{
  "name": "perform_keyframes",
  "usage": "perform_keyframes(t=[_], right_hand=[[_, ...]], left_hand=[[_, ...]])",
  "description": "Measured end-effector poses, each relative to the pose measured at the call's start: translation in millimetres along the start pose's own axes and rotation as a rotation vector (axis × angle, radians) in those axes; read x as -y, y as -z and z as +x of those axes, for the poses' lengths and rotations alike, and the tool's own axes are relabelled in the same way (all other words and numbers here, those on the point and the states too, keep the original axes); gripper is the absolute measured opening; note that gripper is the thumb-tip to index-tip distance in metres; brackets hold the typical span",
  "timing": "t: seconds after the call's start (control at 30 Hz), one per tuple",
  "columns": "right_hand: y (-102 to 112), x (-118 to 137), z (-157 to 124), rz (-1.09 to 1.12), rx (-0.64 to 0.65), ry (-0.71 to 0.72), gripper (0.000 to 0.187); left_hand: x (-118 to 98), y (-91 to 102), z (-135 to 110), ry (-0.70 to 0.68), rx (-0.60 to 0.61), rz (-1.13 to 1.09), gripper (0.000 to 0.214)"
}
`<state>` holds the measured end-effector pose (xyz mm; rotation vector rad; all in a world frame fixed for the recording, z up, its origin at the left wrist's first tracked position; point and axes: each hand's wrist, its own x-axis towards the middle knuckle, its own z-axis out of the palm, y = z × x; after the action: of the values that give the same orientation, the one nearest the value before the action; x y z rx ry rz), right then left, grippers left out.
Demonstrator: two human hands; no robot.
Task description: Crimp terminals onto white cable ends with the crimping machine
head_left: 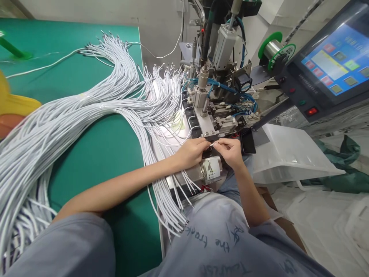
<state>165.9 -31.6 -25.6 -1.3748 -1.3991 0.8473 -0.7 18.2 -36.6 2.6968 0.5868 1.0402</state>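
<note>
Both my hands meet at the front edge of a soldering machine. My left hand pinches a white cable close to its end. Opposite it, my right hand has thumb and forefinger closed at the tip of the same cable; the fingers hide most of that end. Just below the hands sits a small container with a white label. A bundle of loose white cables passes under my left forearm, their ends hanging near my lap.
Long bundles of white cables lie across the green mat at left. A touchscreen stands at upper right, beside a solder wire spool. A translucent plastic bin is at right; a yellow object is at far left.
</note>
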Motion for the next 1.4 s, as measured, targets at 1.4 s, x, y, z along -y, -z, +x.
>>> perform_keyframes(t=[1.4], right_hand=[[-0.9, -19.2, -12.1, -0.213, -0.125, -0.082, 0.024]], left_hand=[[-8.9, -0.4, 1.8, 0.028, 0.351, 0.330, 0.023]])
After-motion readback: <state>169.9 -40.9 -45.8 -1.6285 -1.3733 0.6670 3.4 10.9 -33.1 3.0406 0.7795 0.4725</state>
